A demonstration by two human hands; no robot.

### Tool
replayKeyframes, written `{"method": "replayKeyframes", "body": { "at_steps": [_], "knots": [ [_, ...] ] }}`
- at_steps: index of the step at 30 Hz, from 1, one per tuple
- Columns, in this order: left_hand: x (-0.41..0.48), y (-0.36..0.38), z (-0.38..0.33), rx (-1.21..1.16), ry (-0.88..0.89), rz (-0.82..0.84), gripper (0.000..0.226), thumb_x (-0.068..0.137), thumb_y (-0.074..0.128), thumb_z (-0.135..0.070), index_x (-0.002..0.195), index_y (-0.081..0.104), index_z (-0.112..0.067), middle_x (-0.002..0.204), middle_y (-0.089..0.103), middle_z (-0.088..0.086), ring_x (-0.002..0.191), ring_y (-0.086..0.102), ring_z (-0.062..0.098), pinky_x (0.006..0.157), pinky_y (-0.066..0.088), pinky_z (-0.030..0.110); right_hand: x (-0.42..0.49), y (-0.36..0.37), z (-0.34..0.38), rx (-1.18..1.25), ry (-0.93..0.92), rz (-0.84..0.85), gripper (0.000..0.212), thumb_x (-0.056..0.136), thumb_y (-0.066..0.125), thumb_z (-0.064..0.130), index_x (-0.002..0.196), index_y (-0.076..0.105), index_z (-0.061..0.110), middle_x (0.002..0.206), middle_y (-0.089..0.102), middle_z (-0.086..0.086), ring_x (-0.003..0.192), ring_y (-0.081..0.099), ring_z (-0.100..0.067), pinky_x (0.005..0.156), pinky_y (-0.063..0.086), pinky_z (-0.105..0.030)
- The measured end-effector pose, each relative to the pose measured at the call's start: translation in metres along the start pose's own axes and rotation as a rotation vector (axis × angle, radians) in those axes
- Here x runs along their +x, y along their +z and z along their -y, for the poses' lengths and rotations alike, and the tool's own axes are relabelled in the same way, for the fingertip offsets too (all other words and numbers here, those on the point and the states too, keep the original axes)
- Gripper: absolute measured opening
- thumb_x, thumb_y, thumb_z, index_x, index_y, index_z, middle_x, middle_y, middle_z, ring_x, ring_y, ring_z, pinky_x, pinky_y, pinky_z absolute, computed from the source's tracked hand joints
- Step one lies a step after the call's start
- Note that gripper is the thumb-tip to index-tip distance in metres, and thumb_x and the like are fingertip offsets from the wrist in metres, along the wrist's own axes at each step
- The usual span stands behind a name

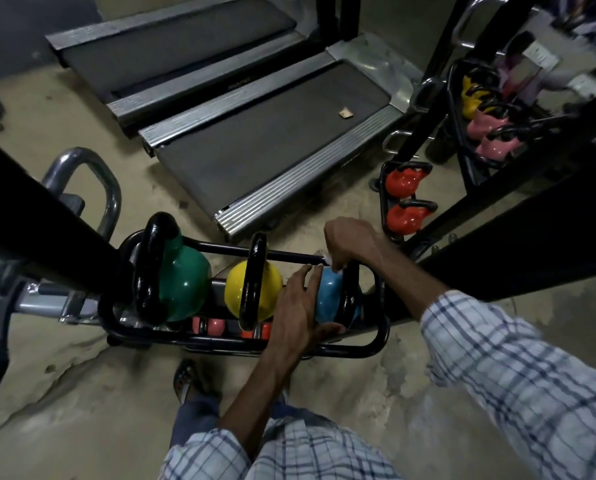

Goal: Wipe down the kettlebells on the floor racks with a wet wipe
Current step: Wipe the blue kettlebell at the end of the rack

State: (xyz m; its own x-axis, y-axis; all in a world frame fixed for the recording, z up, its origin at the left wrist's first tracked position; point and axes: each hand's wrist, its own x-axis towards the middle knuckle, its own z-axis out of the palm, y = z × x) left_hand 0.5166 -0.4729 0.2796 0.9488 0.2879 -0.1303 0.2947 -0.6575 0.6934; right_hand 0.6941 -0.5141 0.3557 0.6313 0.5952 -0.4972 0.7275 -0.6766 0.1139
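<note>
A black floor rack holds a green kettlebell, a yellow kettlebell and a blue kettlebell, each with a black handle. My left hand lies with straight fingers against the blue kettlebell's left side, thumb at its lower front. My right hand pinches a white wet wipe at the top of the blue kettlebell, beside its handle. Most of the wipe is hidden under the fingers.
Small pink and orange kettlebells sit low in the same rack. A second rack with two orange kettlebells stands to the right, a mirror with black frames beyond it. Two treadmills lie ahead. My sandalled foot is before the rack.
</note>
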Motion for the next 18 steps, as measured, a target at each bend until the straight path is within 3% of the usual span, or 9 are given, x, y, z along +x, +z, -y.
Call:
{"method": "replayKeyframes", "body": {
  "at_steps": [3, 6, 9, 12, 18],
  "knots": [
    [0.003, 0.005, 0.003, 0.002, -0.007, 0.015, 0.126, 0.060, 0.085, -0.063, 0.159, 0.018, -0.021, 0.162, 0.025, 0.006, 0.145, 0.029, 0.024, 0.116, 0.032, 0.038, -0.015, 0.010, -0.002, 0.053, 0.029, -0.176, 0.026, 0.084, 0.076, 0.038, 0.086, 0.065, 0.015, 0.091, 0.068, -0.007, 0.082, 0.063, -0.026, 0.067, 0.040, -0.028],
    [0.005, 0.007, 0.004, 0.034, -0.012, 0.020, 0.131, 0.057, 0.085, -0.065, 0.159, 0.016, -0.021, 0.163, 0.024, 0.007, 0.146, 0.027, 0.023, 0.117, 0.030, 0.038, -0.032, 0.033, -0.008, 0.313, 0.115, -0.398, 0.020, 0.087, 0.073, 0.034, 0.087, 0.070, 0.014, 0.089, 0.069, -0.005, 0.084, 0.068, -0.026, 0.065, 0.039, -0.027],
    [0.007, 0.007, 0.009, 0.009, 0.013, 0.007, 0.129, 0.057, 0.089, -0.059, 0.159, 0.019, -0.020, 0.162, 0.026, 0.008, 0.144, 0.031, 0.025, 0.116, 0.035, 0.041, -0.071, 0.068, 0.014, 0.325, 0.078, -0.439, 0.017, 0.086, 0.072, 0.033, 0.091, 0.071, 0.017, 0.090, 0.066, 0.001, 0.082, 0.066, -0.019, 0.062, 0.039, -0.025],
    [0.010, 0.006, 0.019, 0.055, 0.101, 0.045, 0.124, 0.062, 0.092, -0.040, 0.160, 0.018, -0.023, 0.161, 0.026, 0.013, 0.142, 0.037, 0.032, 0.111, 0.042, 0.047, -0.109, 0.105, 0.028, 0.343, 0.010, -0.541, 0.008, 0.081, 0.074, 0.024, 0.085, 0.073, 0.018, 0.088, 0.059, 0.002, 0.077, 0.062, -0.015, 0.059, 0.047, -0.027],
    [0.013, 0.001, 0.022, 0.166, 0.169, 0.090, 0.129, 0.063, 0.090, -0.028, 0.159, 0.005, -0.038, 0.161, 0.024, 0.011, 0.140, 0.039, 0.033, 0.107, 0.046, 0.043, -0.132, 0.169, 0.035, 0.842, 0.034, -0.697, 0.014, 0.077, 0.074, 0.002, 0.084, 0.069, 0.014, 0.093, 0.056, 0.008, 0.085, 0.055, 0.004, 0.070, 0.043, -0.010]
  ]
}}
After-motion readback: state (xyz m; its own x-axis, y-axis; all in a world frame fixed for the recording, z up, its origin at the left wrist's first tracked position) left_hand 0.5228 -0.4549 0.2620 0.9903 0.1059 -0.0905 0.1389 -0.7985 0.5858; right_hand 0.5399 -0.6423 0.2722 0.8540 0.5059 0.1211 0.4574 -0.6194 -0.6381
